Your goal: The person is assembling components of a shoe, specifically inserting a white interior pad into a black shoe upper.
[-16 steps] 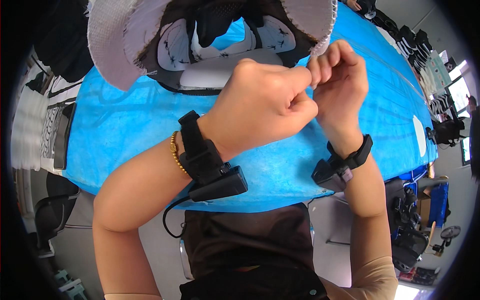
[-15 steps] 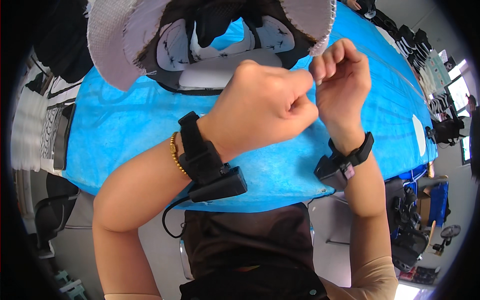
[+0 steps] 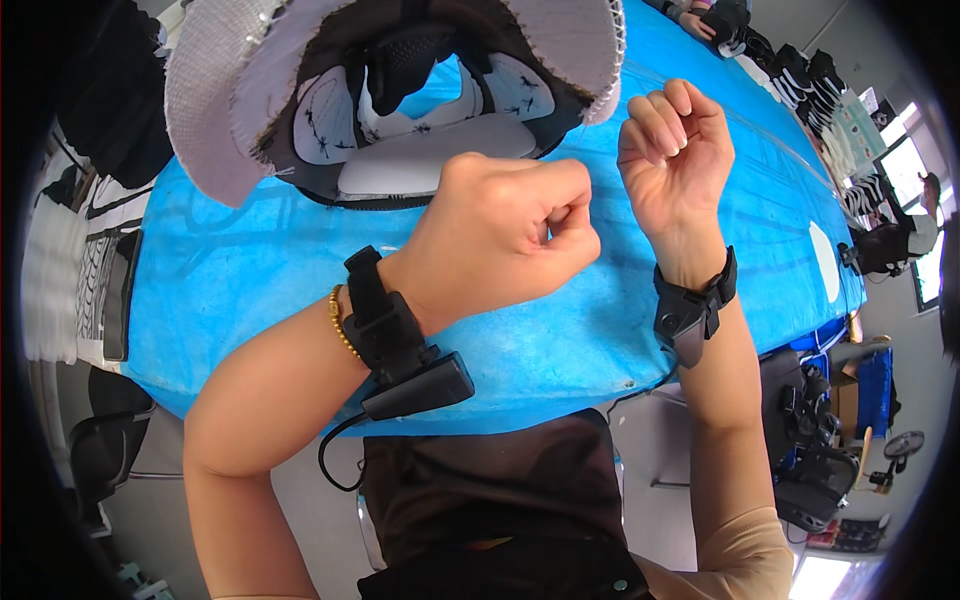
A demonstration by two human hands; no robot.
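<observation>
**Hands pulled apart above the blue desk**

Half a second ago my two hands met fingertip to fingertip in front of me; now they have come apart. My left hand [image 3: 500,245] has dropped a little and sits curled into a tight fist, thumb tucked against the fingers, nothing visible inside its grip. My right hand [image 3: 672,150] has drawn off to the right and is raised, palm toward me, fingers bent loosely over; its grip is half closed and I cannot tell whether anything as thin as a thread is pinched in it.

Both hands hang above the desk [image 3: 240,290], which is covered in bright blue sheeting. The nearest thing to them is the shoe upper [image 3: 400,110] lying on the desk just beyond my left fist: a broad grey mesh piece with frayed edges, spread open like a bowl, with black lining and white padded panels marked with small dark stitches showing inside it, and a pale grey piece at its near edge.

A black strap-on sensor [image 3: 400,345] with a dangling cable sits on my left wrist beside a gold bead bracelet [image 3: 342,325]; a black band [image 3: 692,305] wraps my right wrist.

Farther along the desk at the right lies a white oval piece [image 3: 826,262], and black-and-white shoe parts [image 3: 800,75] line the far edge. A flat stack of white and black sheets [image 3: 85,270] stands off the desk's left side.
</observation>
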